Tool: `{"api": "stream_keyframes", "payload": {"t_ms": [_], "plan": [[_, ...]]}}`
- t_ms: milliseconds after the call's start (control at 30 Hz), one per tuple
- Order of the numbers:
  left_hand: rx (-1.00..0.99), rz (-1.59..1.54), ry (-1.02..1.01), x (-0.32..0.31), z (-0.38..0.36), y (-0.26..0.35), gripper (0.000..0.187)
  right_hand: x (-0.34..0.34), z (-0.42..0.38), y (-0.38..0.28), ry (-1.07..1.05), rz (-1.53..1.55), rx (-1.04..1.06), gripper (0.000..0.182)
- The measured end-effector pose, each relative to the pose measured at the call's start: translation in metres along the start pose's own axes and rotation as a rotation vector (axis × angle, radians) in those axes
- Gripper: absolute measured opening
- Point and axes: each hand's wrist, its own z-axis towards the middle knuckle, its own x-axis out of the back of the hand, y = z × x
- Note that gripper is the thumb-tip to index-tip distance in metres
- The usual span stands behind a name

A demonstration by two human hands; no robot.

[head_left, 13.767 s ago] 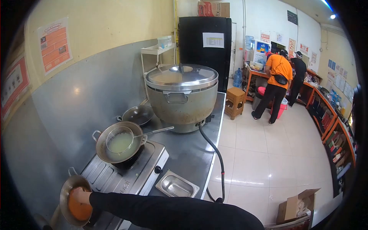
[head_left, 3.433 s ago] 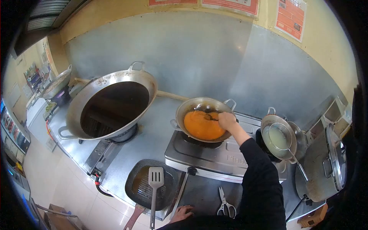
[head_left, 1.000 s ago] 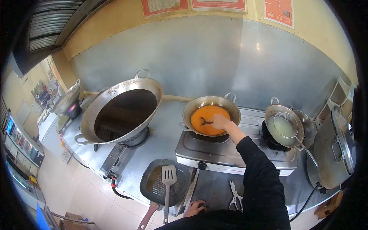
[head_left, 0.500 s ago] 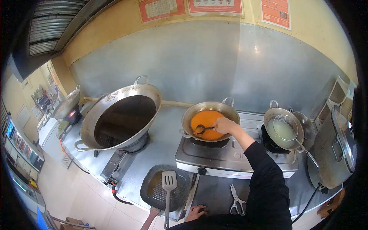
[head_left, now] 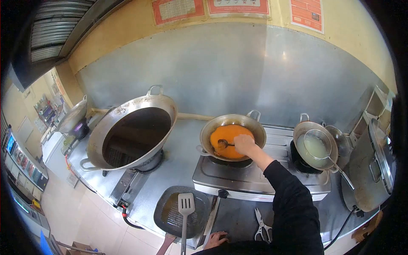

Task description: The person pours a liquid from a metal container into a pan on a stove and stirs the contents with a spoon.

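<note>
My right hand is closed around the handle of a dark ladle. The ladle's bowl is dipped in thick orange sauce in a small two-handled wok, which sits on the left burner of a gas stove. My left hand lies on the counter's front edge with its fingers apart, holding nothing. Nearest to it are a grill pan with a slotted spatula lying across it, and white-handled kitchen scissors.
A large wok of dark liquid stands tilted on a burner at left. On the stove's right burner, a pan of cloudy liquid has a strainer in it. A big lidded pot stands at far right.
My right hand has moved slightly with the ladle, still in the sauce. The whole view has shifted a little; my left hand stays at the counter edge.
</note>
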Motion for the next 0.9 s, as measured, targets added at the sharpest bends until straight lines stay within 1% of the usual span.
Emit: {"api": "stream_keyframes", "payload": {"t_ms": [67,167,267,367,467,567,667,767,867,900], "plan": [[0.009,-0.073,0.005,-0.004,-0.001,-0.007,0.017,0.007,-0.002,0.0,0.03,-0.03,-0.017,0.021],[0.034,-0.029,-0.117,-0.007,0.0,-0.017,0.015,0.017,-0.001,0.011,-0.053,0.201,0.038,0.02],[0.098,0.013,-0.176,0.001,0.003,-0.005,0.015,0.027,0.001,0.018,-0.176,0.14,0.125,0.024],[0.115,0.007,-0.212,0.007,0.004,0.001,0.016,0.039,-0.007,0.014,-0.207,0.249,0.203,0.024],[0.358,-0.178,-0.278,0.004,0.011,-0.004,0.019,0.042,-0.013,0.005,-0.185,0.198,0.269,0.023],[0.242,-0.207,-0.111,0.006,0.006,0.003,0.023,0.026,-0.016,-0.006,-0.08,0.102,0.135,0.022],[0.244,-0.238,-0.114,0.015,0.01,0.011,0.027,0.021,-0.019,-0.018,0.007,0.035,0.105,0.022],[-0.057,0.054,-0.069,0.01,0.004,0.002,0.027,0.012,-0.017,-0.019,0.012,-0.034,0.107,0.019],[0.042,0.001,-0.11,0.008,0.004,0.003,0.026,0.011,-0.007,0.002,0.005,0.22,0.05,0.019],[0.063,-0.021,-0.094,0.009,0.004,0.005,0.025,0.014,-0.004,0.01,0.004,0.251,0.095,0.02]]}}
